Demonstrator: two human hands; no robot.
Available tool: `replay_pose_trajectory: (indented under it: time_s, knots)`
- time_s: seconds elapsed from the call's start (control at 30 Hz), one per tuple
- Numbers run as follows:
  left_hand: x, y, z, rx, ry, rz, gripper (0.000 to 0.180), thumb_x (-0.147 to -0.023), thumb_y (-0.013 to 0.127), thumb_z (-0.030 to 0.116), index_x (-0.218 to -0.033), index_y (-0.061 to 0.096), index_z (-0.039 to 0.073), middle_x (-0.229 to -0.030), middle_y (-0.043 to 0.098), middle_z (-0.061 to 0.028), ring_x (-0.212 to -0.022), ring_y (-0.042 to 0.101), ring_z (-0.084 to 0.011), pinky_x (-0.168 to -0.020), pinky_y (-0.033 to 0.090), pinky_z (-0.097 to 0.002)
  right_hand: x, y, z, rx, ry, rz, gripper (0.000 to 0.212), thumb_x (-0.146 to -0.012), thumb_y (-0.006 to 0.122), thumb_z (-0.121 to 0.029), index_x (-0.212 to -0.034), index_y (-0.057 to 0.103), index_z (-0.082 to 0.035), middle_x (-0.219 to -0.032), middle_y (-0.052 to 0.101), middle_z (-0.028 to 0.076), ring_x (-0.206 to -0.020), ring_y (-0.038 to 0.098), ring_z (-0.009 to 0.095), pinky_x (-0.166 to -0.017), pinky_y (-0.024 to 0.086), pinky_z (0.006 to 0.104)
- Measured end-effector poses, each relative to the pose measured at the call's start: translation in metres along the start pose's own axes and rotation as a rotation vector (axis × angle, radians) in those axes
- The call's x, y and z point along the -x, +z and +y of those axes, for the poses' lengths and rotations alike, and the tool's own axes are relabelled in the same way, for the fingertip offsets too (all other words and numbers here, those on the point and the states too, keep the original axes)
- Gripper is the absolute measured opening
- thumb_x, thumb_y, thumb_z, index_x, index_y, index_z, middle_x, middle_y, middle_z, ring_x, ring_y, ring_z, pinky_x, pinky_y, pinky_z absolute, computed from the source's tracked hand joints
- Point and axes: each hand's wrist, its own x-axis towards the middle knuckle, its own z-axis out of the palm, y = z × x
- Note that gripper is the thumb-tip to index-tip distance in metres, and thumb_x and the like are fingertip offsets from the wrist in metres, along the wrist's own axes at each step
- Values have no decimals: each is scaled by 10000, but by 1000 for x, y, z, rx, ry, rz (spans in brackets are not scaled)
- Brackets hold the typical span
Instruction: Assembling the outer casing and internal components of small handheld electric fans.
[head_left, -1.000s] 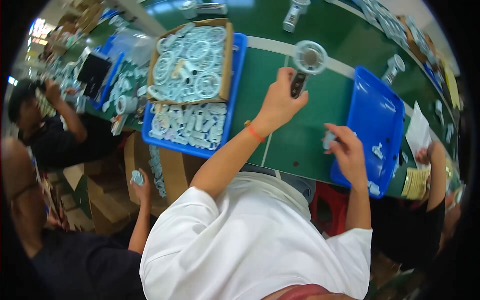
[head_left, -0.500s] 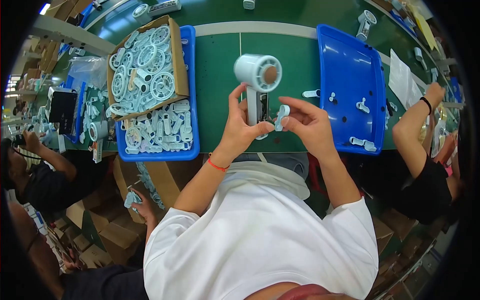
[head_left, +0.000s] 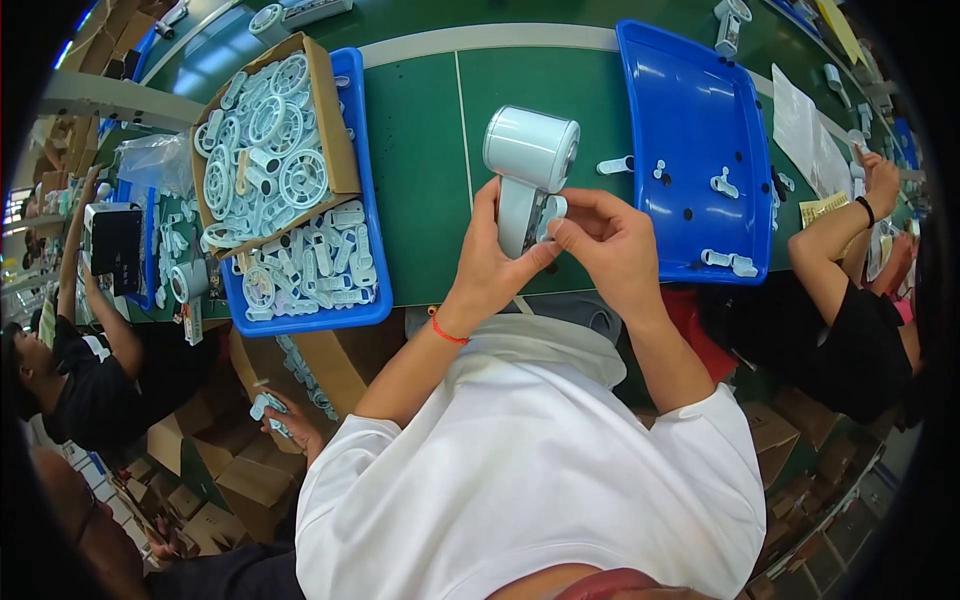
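Observation:
My left hand (head_left: 490, 262) is wrapped round the handle of a pale blue handheld fan (head_left: 532, 145), its drum-shaped head uppermost and turned to the right. A small pale blue plastic cover piece (head_left: 549, 212) lies against the side of the handle. Thumb and fingers of my right hand (head_left: 612, 240) pinch this piece there. Whether it is seated or only touching, I cannot tell. The handle's lower end is hidden behind my left hand.
To the left, a cardboard box (head_left: 345, 140) heaped with fan rings and parts rests on a blue tray (head_left: 375, 300) of small covers. At right stands another blue tray (head_left: 690, 110) with a few parts; a loose piece (head_left: 614, 165) lies beside it. Co-workers sit on both sides.
The fan has turned so its open inner side no longer shows. The cover piece, held apart from the handle before, is now against it. My right hand has moved in closer.

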Motion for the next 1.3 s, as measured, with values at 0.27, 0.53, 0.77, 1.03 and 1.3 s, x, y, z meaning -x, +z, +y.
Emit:
replay_pose_trajectory:
  time_s: [0.27, 0.53, 0.77, 1.03, 1.3]
  knots:
    - [2, 4, 2, 57, 20, 36, 743, -690, 760, 198, -1251, 322, -16, -1109, 488, -145, -999, 512, -224, -833, 439, -334, -3, -3, 6, 72, 13, 33, 238, -760, 667, -5, -974, 586, 60, -817, 656, 106, -725, 623, 128, -639, 498, 235]
    - [2, 6, 4, -285, 1, 62, 676, -653, 723, 138, -1208, 374, -24, -1018, 553, -182, -901, 576, -293, -773, 466, -358, -5, -7, 15, 58, 44, 21, 220, -752, 691, -48, -924, 581, 35, -790, 650, 83, -688, 610, 101, -533, 465, 212]
    - [1, 8, 8, -412, 108, 92, 619, -658, 685, 126, -1190, 403, -18, -998, 553, -193, -867, 579, -317, -735, 475, -357, -7, -7, 14, 58, 88, 47, 217, -723, 724, -88, -851, 577, 5, -751, 638, 62, -654, 593, 86, -503, 437, 198]
    - [-1, 2, 11, -383, 53, -54, 479, -723, 631, 166, -1103, 442, -55, -809, 604, -170, -667, 607, -283, -616, 489, -351, -13, -13, 28, -67, 124, -72, 199, -723, 729, -130, -744, 550, -45, -647, 532, -15, -592, 491, 51, -533, 387, 189]
    - [-3, -5, 17, 94, -268, -194, 419, -798, 569, 152, -1132, 429, -58, -759, 602, -98, -579, 592, -146, -529, 472, -273, -11, -8, 39, -122, 37, -120, 466, -817, 637, -237, -1189, 467, -12, -970, 539, 60, -870, 515, 124, -778, 428, 267]
